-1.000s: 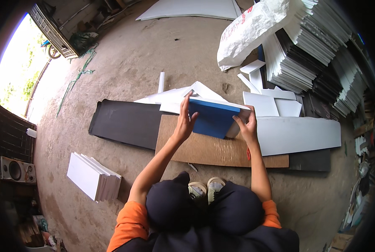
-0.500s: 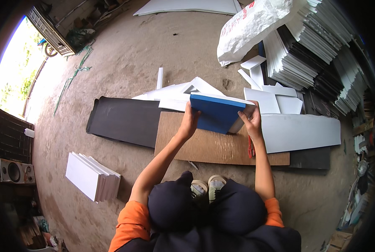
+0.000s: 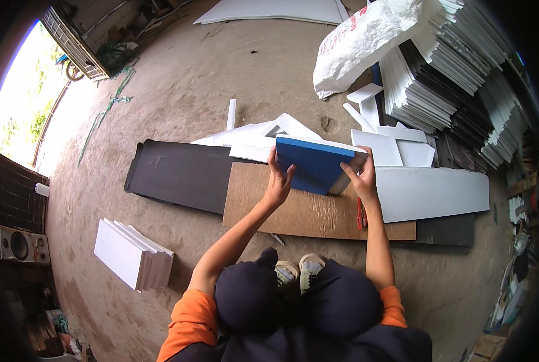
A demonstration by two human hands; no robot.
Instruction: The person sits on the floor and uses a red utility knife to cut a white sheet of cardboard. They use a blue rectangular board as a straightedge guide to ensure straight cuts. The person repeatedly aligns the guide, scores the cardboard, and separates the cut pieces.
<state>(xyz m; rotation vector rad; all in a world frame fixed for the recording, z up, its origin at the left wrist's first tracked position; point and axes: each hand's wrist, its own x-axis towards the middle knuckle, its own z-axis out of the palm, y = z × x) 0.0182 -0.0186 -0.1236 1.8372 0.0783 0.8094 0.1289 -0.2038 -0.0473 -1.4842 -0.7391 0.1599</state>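
Observation:
Between my two hands, a flat blue board [image 3: 313,166] is propped at a tilt above the wooden board [image 3: 269,208]. White sheets [image 3: 329,143] show along its top edge and at its right side, next to a greyish strip. My left hand [image 3: 279,183] grips the left edge, thumb across the blue face. On the right edge my right hand [image 3: 363,175] is closed, its thumb in front and fingers behind. A red tool, perhaps a cutter [image 3: 360,215], lies on the wood just below my right hand.
Black sheets [image 3: 176,175] lie left of the wood, a pale sheet [image 3: 432,192] right of it. White offcuts [image 3: 254,134] spread beyond. A stack of white boards [image 3: 133,256] stands at left. Piled sheets [image 3: 423,90] and a white sack [image 3: 360,51] occupy the far right.
My left hand has shifted slightly on the blue board's left edge, its thumb now raised more upright. The board has barely moved, and my right hand keeps its hold.

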